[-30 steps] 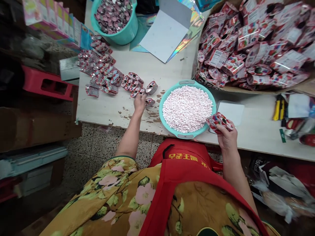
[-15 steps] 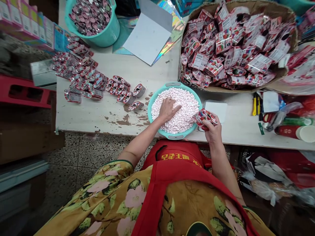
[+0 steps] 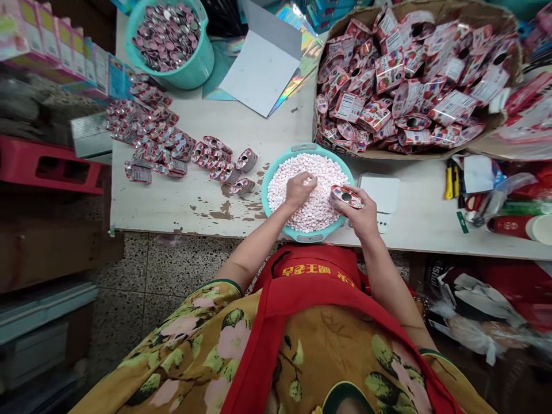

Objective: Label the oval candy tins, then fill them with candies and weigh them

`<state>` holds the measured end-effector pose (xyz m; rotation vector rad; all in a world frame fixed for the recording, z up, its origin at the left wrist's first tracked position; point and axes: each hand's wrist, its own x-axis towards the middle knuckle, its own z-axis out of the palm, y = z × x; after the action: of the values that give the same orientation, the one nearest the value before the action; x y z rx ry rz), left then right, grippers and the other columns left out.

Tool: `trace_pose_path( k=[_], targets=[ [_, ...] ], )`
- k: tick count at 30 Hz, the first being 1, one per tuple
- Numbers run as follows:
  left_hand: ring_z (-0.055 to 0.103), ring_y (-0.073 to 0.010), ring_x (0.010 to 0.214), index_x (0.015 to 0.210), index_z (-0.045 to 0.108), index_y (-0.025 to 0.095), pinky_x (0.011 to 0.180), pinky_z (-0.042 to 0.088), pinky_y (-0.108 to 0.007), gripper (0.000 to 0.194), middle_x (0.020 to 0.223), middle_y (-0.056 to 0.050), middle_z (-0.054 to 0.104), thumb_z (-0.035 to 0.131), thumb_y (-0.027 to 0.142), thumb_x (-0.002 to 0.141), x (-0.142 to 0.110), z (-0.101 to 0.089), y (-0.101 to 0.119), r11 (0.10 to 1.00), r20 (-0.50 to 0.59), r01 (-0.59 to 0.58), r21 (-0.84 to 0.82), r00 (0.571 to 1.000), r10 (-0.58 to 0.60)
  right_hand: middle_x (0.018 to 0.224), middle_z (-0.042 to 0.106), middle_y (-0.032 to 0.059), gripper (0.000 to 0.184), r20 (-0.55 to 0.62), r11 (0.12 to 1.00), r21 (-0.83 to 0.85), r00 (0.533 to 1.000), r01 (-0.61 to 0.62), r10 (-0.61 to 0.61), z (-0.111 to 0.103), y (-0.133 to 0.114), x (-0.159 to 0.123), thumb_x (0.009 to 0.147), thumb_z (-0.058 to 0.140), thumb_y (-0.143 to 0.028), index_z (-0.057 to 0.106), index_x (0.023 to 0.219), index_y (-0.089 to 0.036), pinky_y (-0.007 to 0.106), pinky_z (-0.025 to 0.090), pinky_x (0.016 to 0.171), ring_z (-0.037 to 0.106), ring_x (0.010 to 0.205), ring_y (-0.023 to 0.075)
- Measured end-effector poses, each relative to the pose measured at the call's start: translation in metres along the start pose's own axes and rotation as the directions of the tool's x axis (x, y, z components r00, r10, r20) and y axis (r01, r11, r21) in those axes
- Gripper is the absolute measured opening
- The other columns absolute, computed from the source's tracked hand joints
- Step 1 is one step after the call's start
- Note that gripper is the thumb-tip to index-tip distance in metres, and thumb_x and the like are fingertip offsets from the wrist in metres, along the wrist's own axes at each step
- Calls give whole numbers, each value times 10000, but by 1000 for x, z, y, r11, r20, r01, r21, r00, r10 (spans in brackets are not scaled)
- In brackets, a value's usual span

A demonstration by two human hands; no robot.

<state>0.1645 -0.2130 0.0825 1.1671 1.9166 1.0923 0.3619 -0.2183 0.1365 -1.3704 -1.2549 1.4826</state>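
My left hand is curled closed over the small white-pink candies, its fingers down at the heap. They fill a turquoise basin at the table's front edge. In my right hand is a small oval candy container, printed red and pink, with a dark round hole in its top facing up. It is held over the basin's right side. Left of the basin, several similar containers stand with their holes up, and a larger cluster lies beyond them.
A big cardboard box full of containers stands at the back right. A turquoise bucket holds round silvery-pink caps. A white scale lies right of the basin, with a yellow cutter farther right. White card lies at the back.
My left hand went from the standing containers to the basin, where its spread fingers have curled closed. My right hand tipped its container upright and brought it over the basin's edge.
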Motion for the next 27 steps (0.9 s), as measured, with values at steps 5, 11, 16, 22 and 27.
trace_pose_path(
  k=[5,11,16,22,27],
  targets=[
    [419,-78,498,690,537,201,470,306,-223,343,647,34,524,708,482,789,-13,-14,39,808,107,260,-529,965,-240,1114,741,42,442,81,957,-234,984,173,-158,19,-3,-6,695,812,-367,731,1112,-242,419,529,981,680,1027,241],
    [499,-83,529,806,495,219,497,414,-236,357,754,15,569,634,545,852,-35,-16,80,665,64,147,-733,987,-148,1107,724,67,402,151,854,-453,966,257,-211,49,-7,-12,718,718,-269,717,1119,-236,425,526,937,665,1037,281],
    [565,-99,609,753,467,216,583,469,-236,407,679,25,531,638,566,871,-35,-14,82,713,-24,77,-697,991,-130,1091,721,76,396,161,809,-518,961,277,-226,55,-9,-10,727,708,-289,708,1119,-235,409,530,876,657,1001,289],
    [485,-72,486,743,480,213,515,420,-222,434,575,65,463,729,555,839,-26,-12,84,680,-4,91,-728,991,-137,1065,718,83,391,167,795,-552,968,251,-189,55,-16,-4,729,709,-304,716,1108,-212,417,519,888,653,1001,299],
    [470,-51,487,727,485,200,511,412,-196,443,590,75,464,763,532,821,-21,-9,90,654,-12,115,-748,982,-186,1105,730,78,438,170,806,-540,969,243,-178,53,-22,-2,690,696,-276,717,1123,-211,425,527,909,668,1035,301]
  ],
)
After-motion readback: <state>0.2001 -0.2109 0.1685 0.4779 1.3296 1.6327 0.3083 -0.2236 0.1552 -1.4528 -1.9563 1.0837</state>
